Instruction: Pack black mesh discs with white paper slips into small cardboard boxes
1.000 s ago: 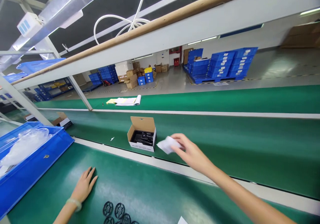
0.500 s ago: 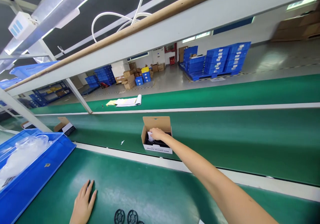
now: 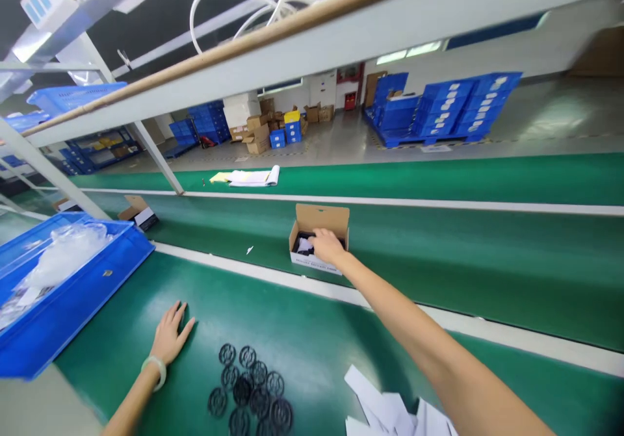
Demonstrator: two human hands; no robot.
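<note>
Green matting is covering the worktop across the lower half of the frame, with a green conveyor belt running just beyond a pale strip through the middle. At the centre of the frame an open cardboard box is sitting on the belt with its flap standing up at the back, and a dark insert and a white slip of paper are lying inside it. The right hand is reaching out on a long straight arm and resting over the box's right part, fingers loosely curled, just beside the slip; whether it is pinching anything cannot be told. The left hand is lying flat and open on the worktop at lower left, fingers spread, holding nothing. Just to its right, black round grilles are lying in a loose cluster, and white paper slips are piled at the bottom edge. A blue bin holding clear plastic bags is sitting at the left edge. Blue crates are standing stacked on the factory floor at upper right.
</note>
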